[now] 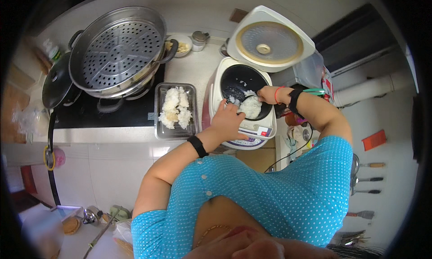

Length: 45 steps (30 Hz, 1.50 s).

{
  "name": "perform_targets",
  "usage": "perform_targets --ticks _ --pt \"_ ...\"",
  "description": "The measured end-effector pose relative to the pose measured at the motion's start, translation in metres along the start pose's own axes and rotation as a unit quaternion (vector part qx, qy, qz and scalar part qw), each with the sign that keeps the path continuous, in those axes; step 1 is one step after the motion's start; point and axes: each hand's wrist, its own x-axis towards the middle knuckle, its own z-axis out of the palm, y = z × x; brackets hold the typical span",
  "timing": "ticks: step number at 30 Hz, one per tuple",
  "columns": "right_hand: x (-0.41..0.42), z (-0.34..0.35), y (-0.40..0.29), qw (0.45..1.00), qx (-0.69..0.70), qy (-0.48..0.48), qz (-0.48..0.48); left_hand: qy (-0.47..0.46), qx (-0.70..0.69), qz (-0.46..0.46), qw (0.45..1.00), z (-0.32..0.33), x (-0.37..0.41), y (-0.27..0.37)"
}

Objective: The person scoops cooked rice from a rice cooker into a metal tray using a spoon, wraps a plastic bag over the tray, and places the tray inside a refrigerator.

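My left hand lies with spread fingers on the front left rim of a white rice cooker. Its fingertips reach over the edge of the dark inner pot. Inside the pot is a rounded mound of cooked white rice, with loose grains on the pot wall. My right hand reaches in over the right rim, fingers curled beside the mound; whether it grips a utensil is hidden. The cooker's lid stands raised behind. Left of the cooker, clumps of rice lie in a clear plastic tray.
A large steel steamer pot with a perforated plate stands on a black cooktop. A dark frying pan is at far left, its handle past the counter edge. Behind are a dish of pale pieces and a lidded jar.
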Motion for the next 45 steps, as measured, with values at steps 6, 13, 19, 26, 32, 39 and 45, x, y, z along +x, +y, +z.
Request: perform_targets --ticks 6,13,19,26,32,39,45 --pt "-0.049 -0.002 -0.047 0.991 0.017 0.097 0.095 -0.026 0.031 0.002 0.999 -0.005 0.003 0.005" --pt "-0.057 0.015 -0.072 0.924 0.028 0.346 0.161 -0.004 0.048 0.009 0.999 -0.003 0.003 0.006" --pt "-0.019 0.006 -0.039 0.915 -0.076 0.309 0.249 0.010 0.064 0.021 0.998 -0.002 0.002 0.006" --pt "0.043 -0.013 -0.040 0.939 -0.196 0.129 0.251 0.005 0.045 0.021 0.999 -0.001 0.002 0.005" --pt "0.060 0.000 -0.028 0.961 -0.174 0.059 0.208 0.009 0.034 0.022 0.999 0.001 0.003 0.001" --pt "0.059 0.021 -0.019 0.977 -0.160 -0.049 0.135 -0.050 0.034 0.000 0.998 -0.006 0.003 0.001" --pt "0.062 0.014 -0.024 0.977 -0.184 -0.042 0.100 -0.068 0.034 -0.008 0.997 -0.010 0.003 0.004"
